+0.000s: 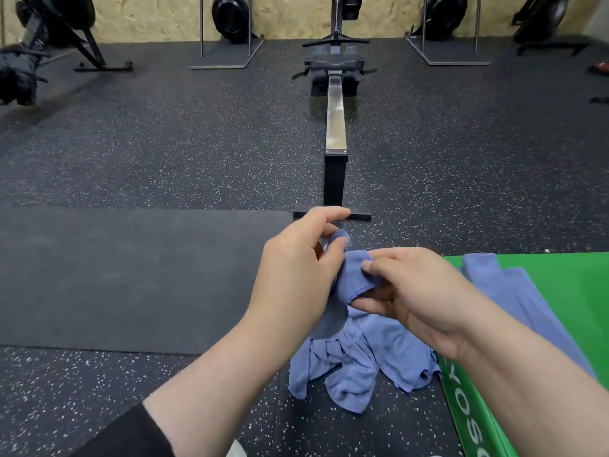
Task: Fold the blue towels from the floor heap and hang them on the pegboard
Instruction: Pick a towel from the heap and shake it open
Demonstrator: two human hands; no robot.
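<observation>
A blue towel (354, 280) is lifted between both hands, its stitched hem showing between them. My left hand (296, 275) pinches its upper edge with thumb and fingers. My right hand (415, 295) grips the same edge from the right. The towel's lower part hangs down onto a crumpled heap of blue towels (362, 364) on the floor. Another blue towel (507, 291) lies flat on the green mat to the right. No pegboard is in view.
A green mat (566, 291) with white lettering fills the lower right. A dark mat (131, 278) lies to the left. A rowing machine rail (335, 127) runs straight ahead, its foot (333, 214) just beyond my hands. More machines stand along the back wall.
</observation>
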